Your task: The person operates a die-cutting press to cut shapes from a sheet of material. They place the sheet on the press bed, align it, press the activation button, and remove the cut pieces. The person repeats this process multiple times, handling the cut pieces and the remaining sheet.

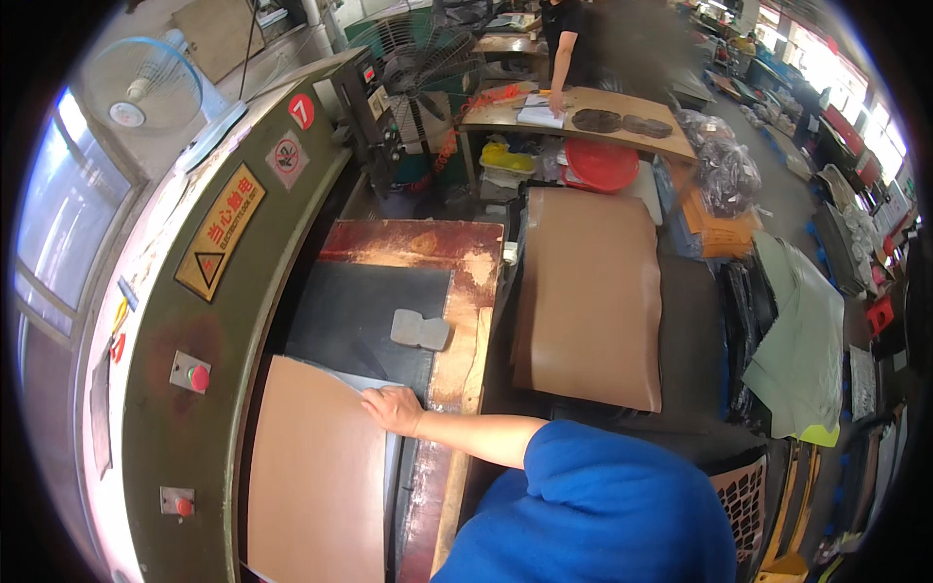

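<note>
My right hand [393, 410] reaches across from the right, fingers curled over the far right corner of a tan leather-like sheet [316, 466]. The sheet lies on the machine's bed, along the green machine body. A pale grey layer [364, 381] shows at its edge under my fingers. Beyond the hand, a small grey block with notched sides [419, 329] rests on the black cutting surface [374, 291]. The bed's worn reddish-brown board [418, 243] shows around it. My left hand is out of view.
On the left stands the green machine [219, 321] with red buttons [198, 378] and a small blue fan [136, 92]. Stacked brown sheets [593, 301] lie to the right, green-grey sheets [797, 340] farther right. Behind are a large fan [413, 78], a red basin [601, 165] and a person [562, 49] at a table.
</note>
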